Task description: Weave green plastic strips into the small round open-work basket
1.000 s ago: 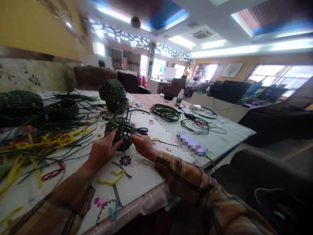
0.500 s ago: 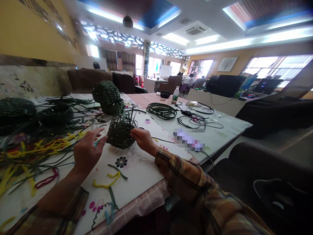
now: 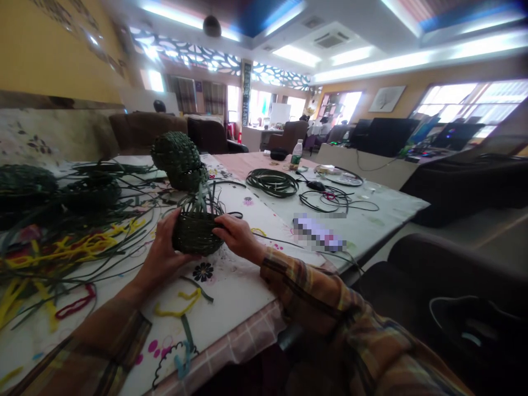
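Observation:
A small dark green woven basket (image 3: 193,234) is between my two hands above the table, with loose strip ends standing up from its rim. My left hand (image 3: 165,242) is wrapped round its left side, thumb low at the near wall and fingers at the upper left. On the right, my right hand (image 3: 237,234) pinches the basket's wall near the rim. A long thin strip (image 3: 274,237) runs off to the right past that hand. Just behind stands a larger stack of dark green woven basketwork (image 3: 177,157).
Coiled green strips (image 3: 272,182), a bottle (image 3: 296,154), a computer mouse (image 3: 316,186) and a blurred-out flat object (image 3: 317,234) lie to the right. Yellow cords (image 3: 74,242), loose strips and more dark baskets (image 3: 91,190) cover the left. An armchair (image 3: 445,275) stands at the right.
My left hand has moved right and closed on the basket's left side. The basket has shifted slightly left and tipped. My right hand keeps its pinch.

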`<control>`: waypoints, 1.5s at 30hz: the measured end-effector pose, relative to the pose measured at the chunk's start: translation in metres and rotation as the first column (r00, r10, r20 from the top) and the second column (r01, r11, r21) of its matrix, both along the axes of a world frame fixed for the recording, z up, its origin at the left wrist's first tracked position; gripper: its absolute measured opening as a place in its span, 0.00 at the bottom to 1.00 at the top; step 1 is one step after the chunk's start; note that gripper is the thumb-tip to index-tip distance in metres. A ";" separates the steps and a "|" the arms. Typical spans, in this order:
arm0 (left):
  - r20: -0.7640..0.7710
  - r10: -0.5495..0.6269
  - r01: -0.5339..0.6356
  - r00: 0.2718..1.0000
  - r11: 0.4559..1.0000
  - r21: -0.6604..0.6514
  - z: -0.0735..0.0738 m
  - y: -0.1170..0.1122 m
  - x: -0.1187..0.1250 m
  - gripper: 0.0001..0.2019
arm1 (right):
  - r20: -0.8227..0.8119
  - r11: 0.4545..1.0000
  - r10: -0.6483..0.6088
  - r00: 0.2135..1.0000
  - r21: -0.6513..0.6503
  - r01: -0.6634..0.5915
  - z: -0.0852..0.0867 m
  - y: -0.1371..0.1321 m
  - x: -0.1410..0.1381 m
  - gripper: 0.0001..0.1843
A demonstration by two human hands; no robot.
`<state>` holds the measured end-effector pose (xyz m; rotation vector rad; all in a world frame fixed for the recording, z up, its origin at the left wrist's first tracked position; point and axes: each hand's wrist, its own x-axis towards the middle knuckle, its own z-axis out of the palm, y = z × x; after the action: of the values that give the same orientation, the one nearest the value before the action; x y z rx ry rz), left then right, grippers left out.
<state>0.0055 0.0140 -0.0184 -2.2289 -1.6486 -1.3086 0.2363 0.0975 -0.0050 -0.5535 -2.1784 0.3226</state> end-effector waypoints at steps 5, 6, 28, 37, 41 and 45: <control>0.041 0.029 -0.026 0.999 0.997 -0.068 -0.014 0.011 -0.014 0.56 | 0.036 0.993 -0.116 0.993 0.014 0.116 0.002 -0.003 0.003 0.21; 0.041 0.025 -0.020 0.999 0.994 -0.105 -0.016 0.012 -0.019 0.56 | 0.027 0.991 -0.135 0.990 0.000 0.135 0.003 -0.003 0.003 0.20; -0.113 0.164 -0.158 0.980 0.985 0.063 0.043 -0.044 0.023 0.15 | 0.305 0.971 -0.234 0.923 0.124 0.205 0.006 -0.020 -0.004 0.21; -0.170 0.283 -0.271 0.944 0.958 0.093 0.033 -0.041 0.038 0.18 | 0.352 0.976 -0.191 0.916 0.168 0.138 0.004 -0.023 -0.007 0.21; -0.152 0.305 -0.309 0.940 0.951 -0.006 0.029 -0.037 0.047 0.22 | 0.345 0.979 -0.139 0.928 0.192 0.075 0.003 -0.023 -0.006 0.18; 0.092 0.310 -0.291 0.946 0.941 -0.174 0.030 -0.036 0.054 0.25 | 0.356 0.966 -0.099 0.929 0.260 0.004 0.002 -0.021 -0.005 0.15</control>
<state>0.0595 -0.0217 0.0120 -1.9012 -2.1039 -1.2892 0.2311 0.0768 -0.0035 -0.5579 -2.5095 -0.1030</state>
